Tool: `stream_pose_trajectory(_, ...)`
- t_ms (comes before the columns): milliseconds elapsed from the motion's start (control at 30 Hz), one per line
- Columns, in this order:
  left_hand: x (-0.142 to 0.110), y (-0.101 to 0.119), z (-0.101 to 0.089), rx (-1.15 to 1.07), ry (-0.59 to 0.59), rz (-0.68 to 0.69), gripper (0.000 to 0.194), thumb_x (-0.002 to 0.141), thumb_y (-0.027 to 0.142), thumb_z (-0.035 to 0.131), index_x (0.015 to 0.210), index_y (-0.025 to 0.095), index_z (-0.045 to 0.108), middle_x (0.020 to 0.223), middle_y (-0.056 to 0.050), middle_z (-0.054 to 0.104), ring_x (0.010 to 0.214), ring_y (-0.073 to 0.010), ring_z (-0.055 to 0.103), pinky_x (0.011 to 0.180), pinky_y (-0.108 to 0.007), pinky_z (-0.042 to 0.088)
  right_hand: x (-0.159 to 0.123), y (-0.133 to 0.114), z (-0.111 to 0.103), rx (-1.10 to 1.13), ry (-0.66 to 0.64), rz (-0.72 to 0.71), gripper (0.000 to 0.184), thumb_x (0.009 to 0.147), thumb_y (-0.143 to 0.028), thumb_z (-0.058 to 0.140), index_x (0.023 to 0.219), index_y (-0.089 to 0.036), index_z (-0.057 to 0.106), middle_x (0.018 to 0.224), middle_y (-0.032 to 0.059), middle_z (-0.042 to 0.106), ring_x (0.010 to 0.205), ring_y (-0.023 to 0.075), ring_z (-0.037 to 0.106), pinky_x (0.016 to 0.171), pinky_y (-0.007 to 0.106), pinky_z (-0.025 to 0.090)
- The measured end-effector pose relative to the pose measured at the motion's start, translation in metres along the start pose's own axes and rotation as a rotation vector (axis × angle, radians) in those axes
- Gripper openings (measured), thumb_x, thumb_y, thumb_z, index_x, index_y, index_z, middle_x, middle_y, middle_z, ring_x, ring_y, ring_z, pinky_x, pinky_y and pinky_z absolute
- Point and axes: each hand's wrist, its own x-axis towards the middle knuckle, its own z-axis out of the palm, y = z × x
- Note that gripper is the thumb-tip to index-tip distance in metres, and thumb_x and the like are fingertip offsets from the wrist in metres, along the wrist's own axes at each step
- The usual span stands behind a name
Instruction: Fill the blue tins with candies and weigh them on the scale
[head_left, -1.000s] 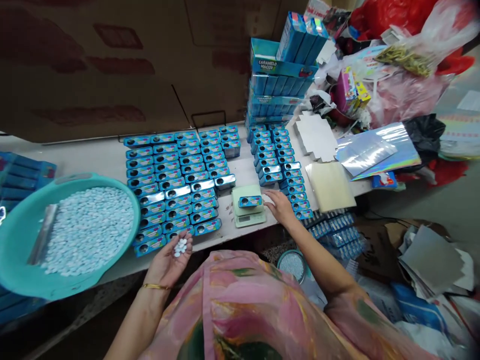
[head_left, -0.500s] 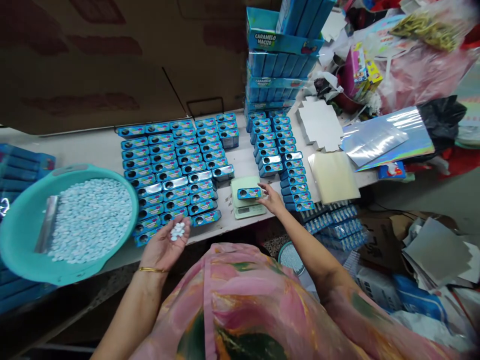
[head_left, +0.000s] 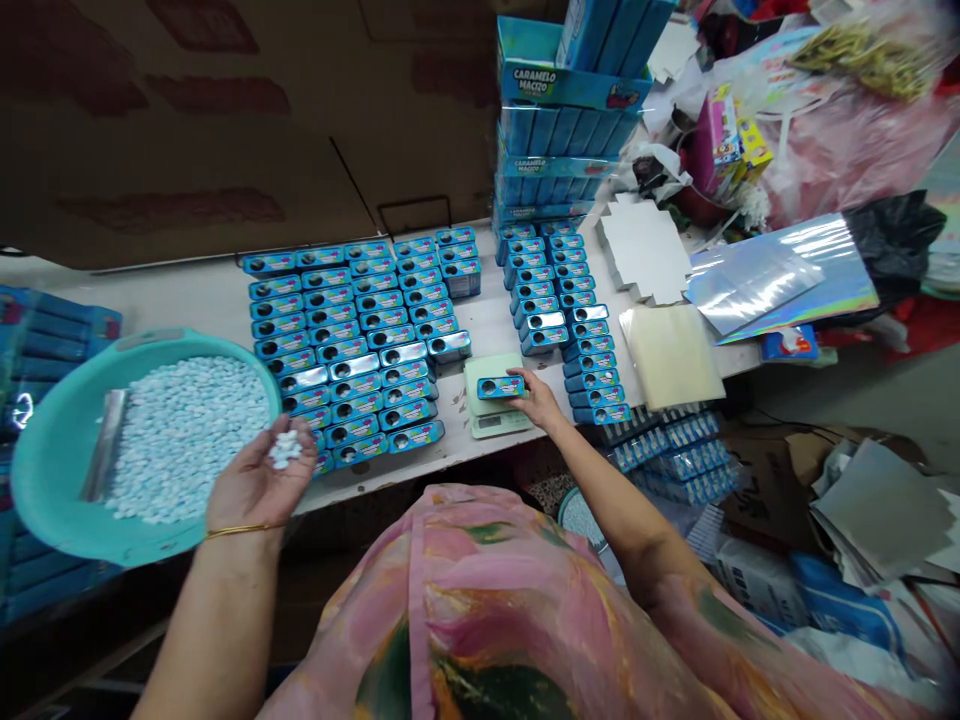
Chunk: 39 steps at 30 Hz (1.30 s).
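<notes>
Palm up, my left hand (head_left: pixel 259 470) cups several small white candies (head_left: pixel 285 449) beside the right rim of a turquoise basin (head_left: pixel 45 515). Pale blue and white candies (head_left: pixel 187 440) lie heaped in the basin, with a metal scoop (head_left: pixel 105 445) at its left side. My right hand (head_left: pixel 538 402) grips the right end of a small blue tin (head_left: pixel 500 387) with its fingertips. That tin is at a pale green kitchen scale (head_left: pixel 499 425); whether it bears fully on it I cannot tell. Rows of like blue tins (head_left: pixel 352 345) stand left of the scale.
More tins (head_left: pixel 589 350) stand in two columns right of the scale. Behind them rises a stack of blue display boxes (head_left: pixel 574 90). White die-cut card (head_left: pixel 643 250), yellowish sheets (head_left: pixel 671 355) and silvery sheets (head_left: pixel 780 275) lie further right. A large brown carton (head_left: pixel 247 120) lines the table's back.
My left hand has moved left, from the front of the tin rows to the basin's edge, with the candies still in its palm. My right hand stays at the tin.
</notes>
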Motion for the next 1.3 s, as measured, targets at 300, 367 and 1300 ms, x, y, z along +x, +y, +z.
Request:
stream_pose_trajectory(300, -0.018, -0.096, 0.027, 0.161, -0.159, -0.472, 0.021, 0.081, 0.012, 0.040, 0.084, 0.007, 0.060, 0.075, -0.013, 0.064, 0.070, -0.0185, 0.062, 0.060, -0.029, 0.054, -0.057, -0.096, 0.012, -0.483, -0.042, -0.422, 0.037, 0.080, -0.030, 0.047, 0.115, -0.019, 0.045, 0.113, 0.0091, 0.050, 0.105, 0.0195, 0.043, 0.089, 0.035, 0.037)
stream_pose_trajectory(367, -0.023, -0.110, 0.029, 0.178, -0.198, -0.579, 0.024, 0.083, 0.014, 0.038, 0.082, 0.008, 0.060, 0.065, -0.009, 0.062, 0.059, -0.0154, 0.061, 0.057, -0.029, 0.053, -0.067, -0.117, 0.036, -0.558, -0.211, -0.512, 0.036, 0.081, -0.030, 0.045, 0.115, -0.019, 0.046, 0.108, 0.0086, 0.053, 0.095, 0.0199, 0.047, 0.081, 0.034, 0.042)
stream_pose_trajectory(1300, 0.000, -0.126, 0.076, 0.017, -0.461, -0.512, 0.034, 0.083, 0.032, 0.034, 0.083, 0.010, 0.061, 0.079, -0.011, 0.064, 0.076, -0.0165, 0.060, 0.072, -0.030, 0.047, -0.034, -0.128, -0.007, -0.822, 0.018, -0.730, 0.037, 0.082, -0.014, 0.040, 0.117, -0.023, 0.046, 0.106, 0.0060, 0.054, 0.102, 0.0202, 0.043, 0.092, 0.040, 0.028)
